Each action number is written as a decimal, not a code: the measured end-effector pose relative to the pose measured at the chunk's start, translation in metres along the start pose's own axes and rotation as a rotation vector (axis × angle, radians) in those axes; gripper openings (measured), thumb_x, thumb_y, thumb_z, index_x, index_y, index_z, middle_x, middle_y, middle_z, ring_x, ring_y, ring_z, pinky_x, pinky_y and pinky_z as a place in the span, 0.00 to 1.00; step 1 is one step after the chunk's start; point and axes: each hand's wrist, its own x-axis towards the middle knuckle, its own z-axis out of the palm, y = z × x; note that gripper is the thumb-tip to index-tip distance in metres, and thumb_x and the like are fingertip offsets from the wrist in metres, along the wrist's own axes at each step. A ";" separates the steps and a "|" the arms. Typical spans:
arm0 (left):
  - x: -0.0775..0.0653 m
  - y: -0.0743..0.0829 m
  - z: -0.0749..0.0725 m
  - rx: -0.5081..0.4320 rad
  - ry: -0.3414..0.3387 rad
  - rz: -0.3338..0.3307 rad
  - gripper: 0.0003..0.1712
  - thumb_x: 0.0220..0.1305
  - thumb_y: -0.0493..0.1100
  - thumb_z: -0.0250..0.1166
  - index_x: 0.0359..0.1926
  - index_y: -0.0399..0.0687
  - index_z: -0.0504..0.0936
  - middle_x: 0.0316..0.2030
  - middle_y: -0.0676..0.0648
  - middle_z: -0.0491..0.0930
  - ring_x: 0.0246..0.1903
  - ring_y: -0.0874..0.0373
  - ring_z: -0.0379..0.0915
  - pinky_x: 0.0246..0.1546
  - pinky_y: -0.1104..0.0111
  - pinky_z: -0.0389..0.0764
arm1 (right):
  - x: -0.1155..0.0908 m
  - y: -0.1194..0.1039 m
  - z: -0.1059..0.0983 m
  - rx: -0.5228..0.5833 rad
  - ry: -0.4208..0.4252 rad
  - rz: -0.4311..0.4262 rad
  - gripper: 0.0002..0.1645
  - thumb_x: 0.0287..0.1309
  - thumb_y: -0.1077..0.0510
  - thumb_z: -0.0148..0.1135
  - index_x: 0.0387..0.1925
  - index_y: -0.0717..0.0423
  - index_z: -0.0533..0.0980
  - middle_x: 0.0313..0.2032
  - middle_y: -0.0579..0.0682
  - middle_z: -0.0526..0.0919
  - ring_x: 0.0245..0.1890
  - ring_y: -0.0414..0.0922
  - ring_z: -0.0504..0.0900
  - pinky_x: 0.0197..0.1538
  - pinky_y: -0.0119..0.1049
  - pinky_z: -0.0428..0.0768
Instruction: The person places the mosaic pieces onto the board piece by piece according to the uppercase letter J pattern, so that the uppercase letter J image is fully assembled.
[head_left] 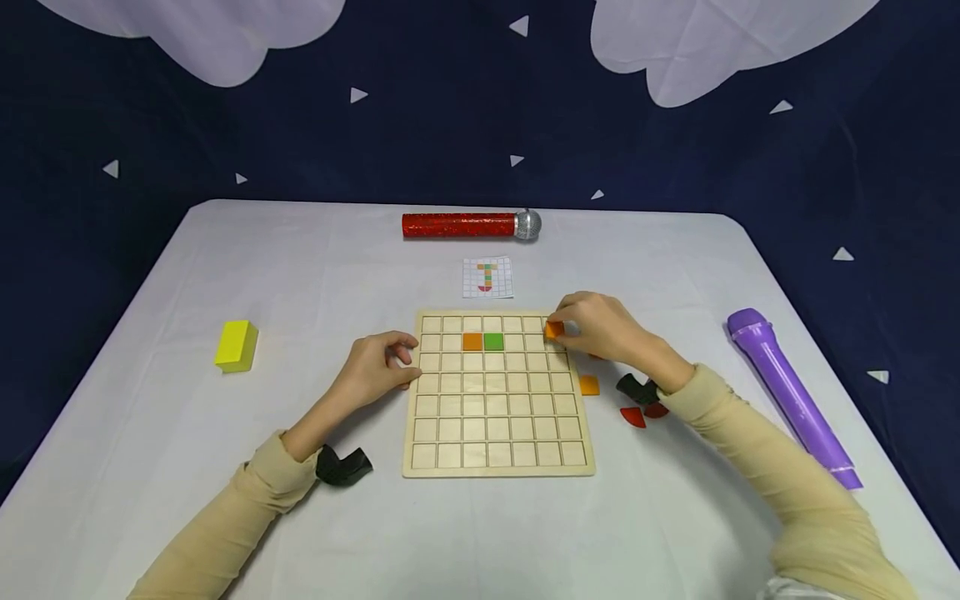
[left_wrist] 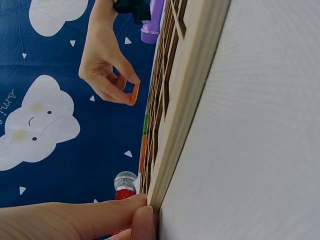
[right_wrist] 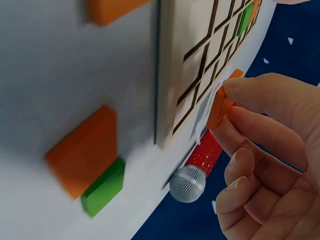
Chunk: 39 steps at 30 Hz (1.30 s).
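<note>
A wooden grid board lies on the white table. In its second row sit an orange tile and a green tile, side by side. My right hand pinches another orange tile between thumb and fingertips, over the board's upper right corner. At the left edge of the board, my left hand touches the rim with thumb and fingertip. Just beyond the board lies a small card with a coloured J-shaped pattern on a grid.
Right of the board lie a loose orange tile, red curved pieces, and another orange tile against a green one. A red microphone lies behind, a purple one far right, a yellow block left.
</note>
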 end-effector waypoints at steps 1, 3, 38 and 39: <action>0.000 0.000 0.000 0.000 0.001 0.003 0.22 0.50 0.36 0.68 0.47 0.34 0.77 0.30 0.42 0.79 0.18 0.64 0.75 0.20 0.74 0.73 | 0.001 -0.002 0.001 -0.002 -0.001 -0.006 0.16 0.47 0.57 0.69 0.40 0.57 0.83 0.36 0.50 0.84 0.37 0.45 0.81 0.40 0.40 0.80; 0.000 0.000 0.000 -0.003 0.002 0.003 0.22 0.50 0.36 0.68 0.47 0.34 0.77 0.30 0.42 0.79 0.18 0.64 0.75 0.20 0.75 0.73 | 0.004 -0.006 0.002 -0.001 -0.001 -0.019 0.16 0.46 0.57 0.69 0.40 0.57 0.83 0.36 0.50 0.84 0.35 0.44 0.80 0.38 0.38 0.79; 0.001 0.000 0.001 -0.005 0.008 0.000 0.21 0.49 0.36 0.68 0.47 0.34 0.77 0.30 0.41 0.79 0.18 0.64 0.75 0.20 0.74 0.74 | 0.032 -0.035 0.018 -0.011 -0.084 -0.091 0.12 0.49 0.59 0.67 0.38 0.54 0.84 0.35 0.49 0.83 0.36 0.43 0.80 0.36 0.34 0.81; 0.001 0.000 0.001 -0.004 0.007 -0.002 0.21 0.50 0.36 0.68 0.47 0.34 0.77 0.30 0.41 0.79 0.18 0.64 0.75 0.20 0.74 0.74 | 0.032 -0.035 0.018 -0.010 -0.082 -0.092 0.12 0.48 0.59 0.68 0.38 0.54 0.84 0.35 0.49 0.83 0.35 0.42 0.80 0.36 0.33 0.81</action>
